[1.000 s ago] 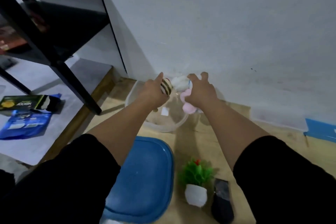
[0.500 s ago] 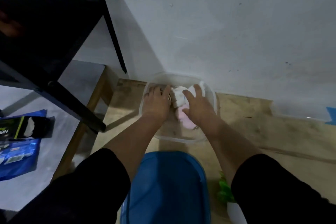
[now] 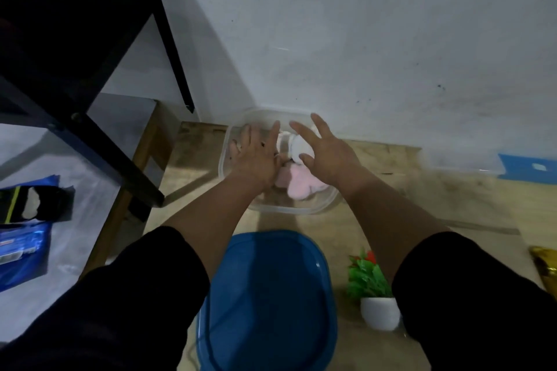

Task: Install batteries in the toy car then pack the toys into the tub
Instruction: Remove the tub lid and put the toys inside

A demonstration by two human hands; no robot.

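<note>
Against the white wall on the wooden table, your clear tub (image 3: 325, 202) holds pink and white soft toys (image 3: 297, 182), left hand (image 3: 256, 159) and right hand (image 3: 327, 153) both spread, gripping nothing, so packing looks nearly done, blue lid (image 3: 268, 295) still off, toy car not visible.
</note>
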